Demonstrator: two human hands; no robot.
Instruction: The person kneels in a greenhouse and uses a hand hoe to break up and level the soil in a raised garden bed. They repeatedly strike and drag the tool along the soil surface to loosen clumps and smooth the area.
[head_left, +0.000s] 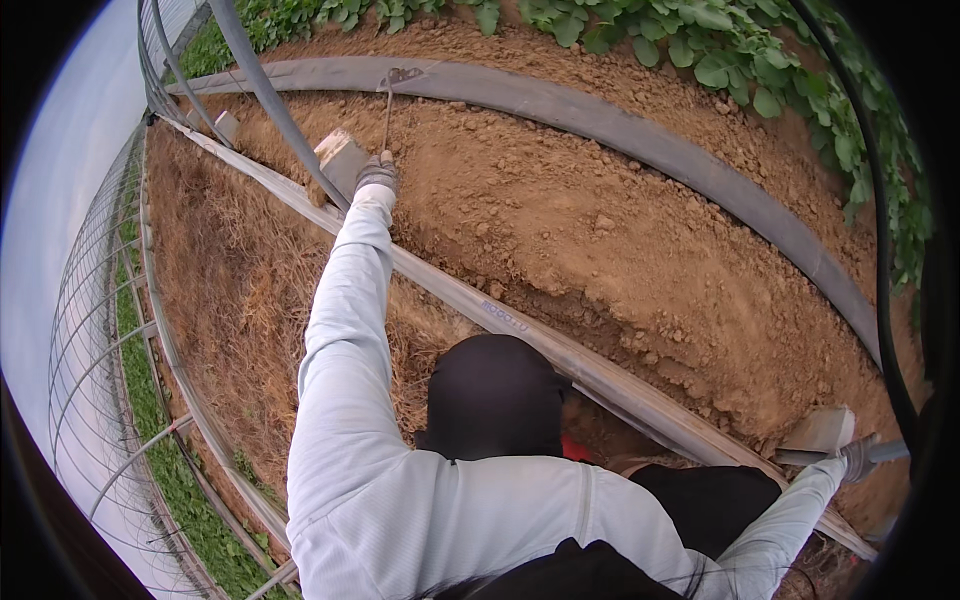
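Note:
My left hand (377, 174), in a grey work glove, reaches far forward and is closed around the lower end of a thin metal-shafted tool (388, 120). The tool's dark, rusty head (401, 75) lies on a long grey strip (517, 96) across the soil. Close beside this hand are a pale concrete block (343, 160) and a slanting metal hoop pipe (281, 112). At the lower right, my gloved right hand (859, 459) grips another metal pipe (890, 451), next to a second concrete block (821, 431).
A long pale rail (517, 322), bearing print, runs diagonally between dry grass (232, 232) and bare brown soil (540, 195). Leafy green plants (720, 52) grow beyond the strip. A black hose or cable (874, 165) curves down the right. Metal greenhouse hoops (90, 360) stand at the left.

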